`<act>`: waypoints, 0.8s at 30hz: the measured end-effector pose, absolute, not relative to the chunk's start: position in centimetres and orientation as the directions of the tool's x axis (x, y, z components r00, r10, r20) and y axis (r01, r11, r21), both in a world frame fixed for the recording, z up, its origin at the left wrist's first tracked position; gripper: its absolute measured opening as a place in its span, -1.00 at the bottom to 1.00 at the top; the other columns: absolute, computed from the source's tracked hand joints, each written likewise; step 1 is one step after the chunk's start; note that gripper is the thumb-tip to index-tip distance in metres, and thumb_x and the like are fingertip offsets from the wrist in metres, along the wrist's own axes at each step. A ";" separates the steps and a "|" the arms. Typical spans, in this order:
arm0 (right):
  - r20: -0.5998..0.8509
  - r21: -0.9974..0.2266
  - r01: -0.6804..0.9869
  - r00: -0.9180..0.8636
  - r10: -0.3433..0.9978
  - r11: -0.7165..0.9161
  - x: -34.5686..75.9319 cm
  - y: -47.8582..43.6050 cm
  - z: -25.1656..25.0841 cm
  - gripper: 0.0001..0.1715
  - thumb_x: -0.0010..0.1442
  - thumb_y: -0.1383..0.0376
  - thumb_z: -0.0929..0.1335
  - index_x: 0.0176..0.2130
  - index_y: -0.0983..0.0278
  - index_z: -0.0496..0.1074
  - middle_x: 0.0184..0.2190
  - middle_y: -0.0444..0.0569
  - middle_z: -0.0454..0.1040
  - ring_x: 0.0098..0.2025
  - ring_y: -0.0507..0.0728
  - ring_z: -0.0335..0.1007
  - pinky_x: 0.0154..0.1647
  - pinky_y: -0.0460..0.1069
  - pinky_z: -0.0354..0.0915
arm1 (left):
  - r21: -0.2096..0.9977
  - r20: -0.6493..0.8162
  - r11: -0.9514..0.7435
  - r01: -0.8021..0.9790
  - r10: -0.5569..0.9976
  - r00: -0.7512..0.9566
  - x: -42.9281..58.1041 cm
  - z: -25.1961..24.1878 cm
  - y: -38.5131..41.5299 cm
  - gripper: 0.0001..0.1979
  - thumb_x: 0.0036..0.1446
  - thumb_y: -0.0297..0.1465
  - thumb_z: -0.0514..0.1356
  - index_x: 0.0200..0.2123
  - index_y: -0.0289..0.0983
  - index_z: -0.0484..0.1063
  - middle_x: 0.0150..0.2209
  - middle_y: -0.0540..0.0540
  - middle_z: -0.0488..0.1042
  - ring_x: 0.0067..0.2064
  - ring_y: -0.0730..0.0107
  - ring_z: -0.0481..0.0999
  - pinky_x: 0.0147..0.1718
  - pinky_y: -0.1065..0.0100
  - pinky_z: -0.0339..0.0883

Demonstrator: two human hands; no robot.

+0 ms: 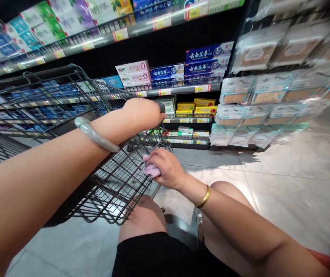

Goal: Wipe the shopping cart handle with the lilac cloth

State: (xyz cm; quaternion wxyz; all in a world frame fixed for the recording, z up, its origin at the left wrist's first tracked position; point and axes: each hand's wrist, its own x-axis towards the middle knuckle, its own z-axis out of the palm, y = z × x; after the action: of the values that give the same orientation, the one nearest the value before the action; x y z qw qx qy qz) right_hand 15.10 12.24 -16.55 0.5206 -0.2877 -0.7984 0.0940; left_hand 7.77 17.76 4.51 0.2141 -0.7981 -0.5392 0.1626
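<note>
A dark wire shopping cart (118, 169) stands tilted across the left and middle of the head view. My left hand (143, 111), with a pale jade bangle below its wrist, reaches over the basket and is closed on the cart's dark upper corner; most of its fingers are hidden. Bunched in my right hand (167, 169) is a crumpled pale purple cloth (152, 171). It is held against or very near the wires of the basket's side; I cannot tell whether it touches them. A gold bangle circles my right wrist.
Shelves (179, 90) with boxed toothpaste (208, 54) stand ahead and to the left. Packets of cotton swabs (258, 54) and other bagged goods (271, 88) hang at the right. My bent knees (144, 215) are close below the cart, over a grey tiled floor (286, 192).
</note>
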 end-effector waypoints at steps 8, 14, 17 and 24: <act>0.567 -0.785 0.412 0.180 0.804 0.462 15.4 14.8 -17.8 -0.73 0.02 0.40 0.36 -0.22 0.19 0.43 -0.20 -0.01 0.47 -0.12 0.18 0.41 -0.08 0.09 0.43 | -0.518 -0.029 -0.328 0.790 0.930 0.367 7.9 4.5 17.8 -0.39 0.42 -0.06 -0.06 0.08 -0.44 0.54 -0.04 -0.43 0.60 0.11 -0.12 0.56 0.07 0.03 0.40; 0.745 -0.494 0.267 -0.360 0.561 0.827 10.8 6.5 -18.7 -0.72 0.18 0.25 0.44 -0.08 0.16 0.43 -0.04 0.01 0.53 0.01 0.16 0.44 0.00 0.08 0.44 | -0.506 -0.035 -0.330 0.797 0.931 0.363 7.8 4.4 18.2 -0.37 0.42 -0.06 -0.06 0.05 -0.47 0.55 -0.05 -0.45 0.60 0.09 -0.12 0.57 0.06 0.01 0.42; 0.764 -0.444 0.316 -0.354 0.539 0.838 11.8 7.8 -18.5 -0.68 0.16 0.23 0.44 -0.06 0.17 0.45 -0.05 0.04 0.50 -0.01 0.18 0.44 -0.03 0.09 0.44 | -0.500 -0.031 -0.334 0.799 0.929 0.369 7.8 4.4 18.3 -0.37 0.42 -0.05 -0.07 0.04 -0.46 0.55 -0.04 -0.44 0.59 0.11 -0.13 0.56 0.08 0.00 0.41; 0.788 -0.554 0.379 -0.050 0.614 0.742 13.6 10.2 -17.8 -0.72 0.09 0.37 0.41 -0.14 0.21 0.42 -0.12 0.05 0.46 -0.03 0.18 0.42 -0.03 0.09 0.45 | -0.481 -0.041 -0.348 0.805 0.926 0.376 8.1 4.7 17.6 -0.40 0.43 -0.11 -0.06 0.09 -0.48 0.53 0.03 -0.48 0.57 0.13 -0.17 0.55 0.07 -0.04 0.41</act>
State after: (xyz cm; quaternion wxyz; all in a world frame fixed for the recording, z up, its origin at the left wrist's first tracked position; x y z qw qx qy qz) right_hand 13.60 10.21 -17.79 0.5962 -0.3457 -0.7178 0.0986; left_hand 8.13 17.55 4.66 0.1951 -0.8061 -0.5368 0.1551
